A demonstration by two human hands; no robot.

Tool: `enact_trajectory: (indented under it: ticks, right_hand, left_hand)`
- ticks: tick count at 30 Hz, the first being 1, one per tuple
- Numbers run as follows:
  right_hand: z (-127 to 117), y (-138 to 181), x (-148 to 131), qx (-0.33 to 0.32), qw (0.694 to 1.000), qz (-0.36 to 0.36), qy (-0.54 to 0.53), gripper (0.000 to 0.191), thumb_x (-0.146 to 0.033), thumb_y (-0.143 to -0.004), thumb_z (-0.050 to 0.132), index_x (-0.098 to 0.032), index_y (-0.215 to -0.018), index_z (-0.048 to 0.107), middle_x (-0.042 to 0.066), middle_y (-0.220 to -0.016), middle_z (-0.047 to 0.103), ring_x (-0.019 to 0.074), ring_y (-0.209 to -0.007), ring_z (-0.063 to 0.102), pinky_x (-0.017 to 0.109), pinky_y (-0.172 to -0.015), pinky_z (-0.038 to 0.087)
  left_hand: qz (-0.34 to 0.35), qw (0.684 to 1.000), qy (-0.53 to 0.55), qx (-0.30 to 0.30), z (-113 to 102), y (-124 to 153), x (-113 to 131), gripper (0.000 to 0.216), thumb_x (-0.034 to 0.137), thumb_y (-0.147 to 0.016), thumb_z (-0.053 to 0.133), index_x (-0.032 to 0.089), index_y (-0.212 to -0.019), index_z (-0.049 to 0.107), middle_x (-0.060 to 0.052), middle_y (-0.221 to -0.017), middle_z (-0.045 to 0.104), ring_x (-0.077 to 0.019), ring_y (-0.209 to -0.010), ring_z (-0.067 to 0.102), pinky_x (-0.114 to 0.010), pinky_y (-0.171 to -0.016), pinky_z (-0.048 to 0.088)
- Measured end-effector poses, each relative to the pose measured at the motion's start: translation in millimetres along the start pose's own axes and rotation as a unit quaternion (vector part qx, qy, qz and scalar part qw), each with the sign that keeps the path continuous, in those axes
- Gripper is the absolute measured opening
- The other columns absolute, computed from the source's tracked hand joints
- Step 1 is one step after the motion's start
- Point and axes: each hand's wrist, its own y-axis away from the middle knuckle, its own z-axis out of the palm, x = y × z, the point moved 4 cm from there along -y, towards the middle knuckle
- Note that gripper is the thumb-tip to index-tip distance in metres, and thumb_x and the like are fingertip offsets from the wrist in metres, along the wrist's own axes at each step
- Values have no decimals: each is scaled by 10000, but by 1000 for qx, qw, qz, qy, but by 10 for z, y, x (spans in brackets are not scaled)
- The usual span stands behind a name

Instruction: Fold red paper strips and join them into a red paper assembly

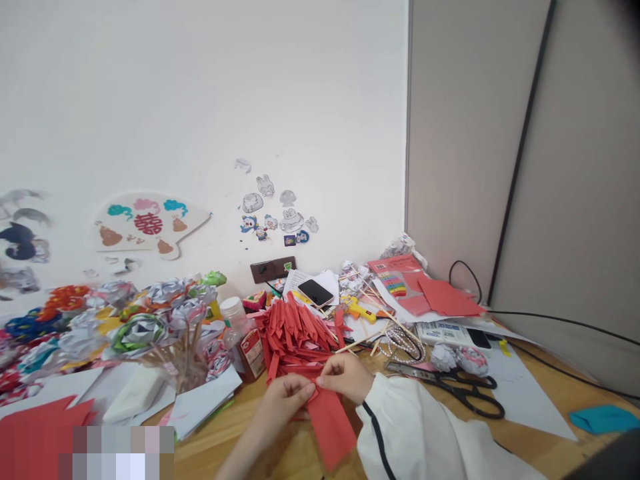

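Both my hands meet low in the middle over a wooden table [280, 447]. My left hand [283, 399] and my right hand [345, 377], in a white sleeve, pinch the top edge of a red paper strip [331, 423] that hangs down toward me. Just behind my fingers lies a heap of folded red paper strips [295, 333].
Paper flowers on sticks [150, 327] fill the left side. A small bottle [245, 343] stands beside the red heap. Black scissors [460, 390], a phone [315, 292], a yellow glue gun [360, 310], wooden skewers, red sheets [440, 297] and cables lie at the right. The wall carries stickers.
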Motion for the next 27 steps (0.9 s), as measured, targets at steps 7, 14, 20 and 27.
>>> enact_trajectory:
  ticks: [7,14,20,27]
  right_hand:
    - [38,17,91,-17,994,-24,102,220,-340,-626,530,-126,-597,569,-20,-492,490,64,-452,412,161,-413,297]
    - [43,0,94,-30,996,-5,79,268,-379,-640,511,-120,-571,526,-39,-446,436,51,-411,370,154,-385,269]
    - [49,-10,108,-16,996,-4,91,273,-372,-628,525,-111,-548,517,-43,-442,416,45,-411,344,152,-381,247]
    - [78,26,75,-4,983,-61,174,165,-281,-657,492,-140,-619,568,-25,-529,492,67,-488,402,159,-445,292]
  left_hand:
    - [66,994,-90,15,-9,2,9,327,430,-605,503,120,-501,484,48,-443,412,-56,-407,368,-171,-404,296]
    - [36,998,-48,-8,19,10,-22,321,455,-597,495,135,-591,472,37,-468,466,-98,-372,456,-218,-376,358]
    - [27,999,-34,-31,11,15,-31,327,443,-584,522,119,-611,501,21,-465,505,-101,-379,479,-223,-396,379]
    - [53,997,-47,-7,-14,2,-70,325,439,-597,507,115,-623,519,16,-496,513,-93,-418,467,-204,-409,357]
